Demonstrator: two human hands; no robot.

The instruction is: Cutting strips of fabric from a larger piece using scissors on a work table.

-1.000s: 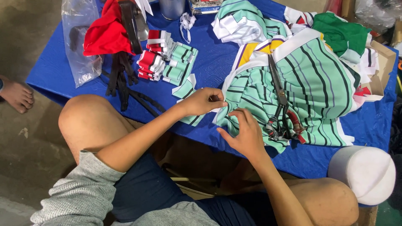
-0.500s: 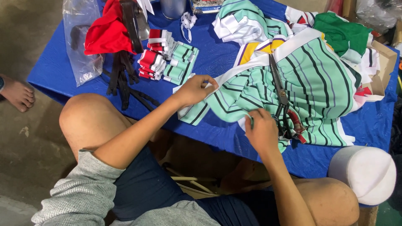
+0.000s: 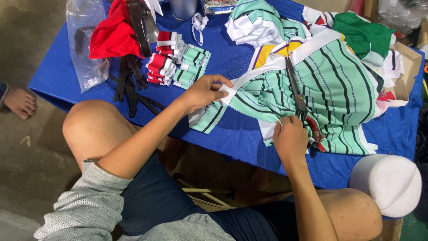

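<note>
Left hand (image 3: 203, 92) pinched shut on the white band of the green striped fabric (image 3: 330, 85), at that piece's left end, pulling it flat on the blue surface (image 3: 232, 49). Right hand (image 3: 290, 138) closed on the fabric's near hem, just below the scissors (image 3: 298, 96); fingers curled together, and whether they also touch the scissor handles can't be told. Scissors lie on top of the fabric, blades pointing away from the person, not in either hand.

Fabric sits spread mid-surface, partly smoothed; its right side runs under a loose heap of more green, white and yellow pieces (image 3: 263, 24).

Progress, judged from the layout: a stack of folded small pieces (image 3: 178, 60), red-white and green-white, sits left of the fabric, so some pieces look already finished. The piece in hand is only being straightened, no cut or fold visible on it yet. The heap beyond it looks unprocessed, so plenty left.

Other stuff: red cloth (image 3: 111, 33) and black straps (image 3: 129, 82) further left of the stack, clear plastic bag (image 3: 82, 44) at the surface's left edge, white rounded form (image 3: 385, 183) below the fabric's right corner. Another person's bare foot (image 3: 18, 101) on the floor, far left.
</note>
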